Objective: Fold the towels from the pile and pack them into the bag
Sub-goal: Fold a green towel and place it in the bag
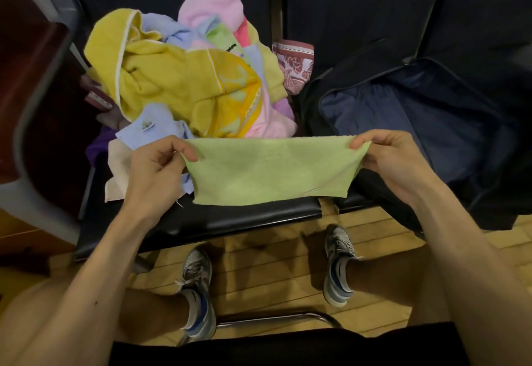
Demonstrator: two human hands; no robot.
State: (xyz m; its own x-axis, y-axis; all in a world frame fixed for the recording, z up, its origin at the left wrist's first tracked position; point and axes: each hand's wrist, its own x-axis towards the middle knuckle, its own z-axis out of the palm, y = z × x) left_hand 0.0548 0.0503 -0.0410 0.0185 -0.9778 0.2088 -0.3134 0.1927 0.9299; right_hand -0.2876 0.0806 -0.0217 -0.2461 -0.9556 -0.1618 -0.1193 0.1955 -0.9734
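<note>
The left hand (157, 164) and right hand (394, 158) each pinch a top corner of the green towel (270, 172), stretched between them, long axis left to right. The open bag (374, 112) lies just beyond the right hand, the pile (187, 77) beyond the left.

- The light is dim, warm and indoor; the whole picture is soft, with fine detail smeared.
- The green towel (267, 172) is evenly lit, with no hard shadow across it.
- Beyond the green towel, the pile (184, 77) is the brightest area.
- Right of the green towel, the bag (417, 118) sinks into near black.
- Just below it, the seat edge (230, 216) shows a thin pale sheen.
- Further below, soft dark shadows lie on the floor (273, 279).
- Far left of it, the table edge (37, 106) bows with lens distortion and blurs.
</note>
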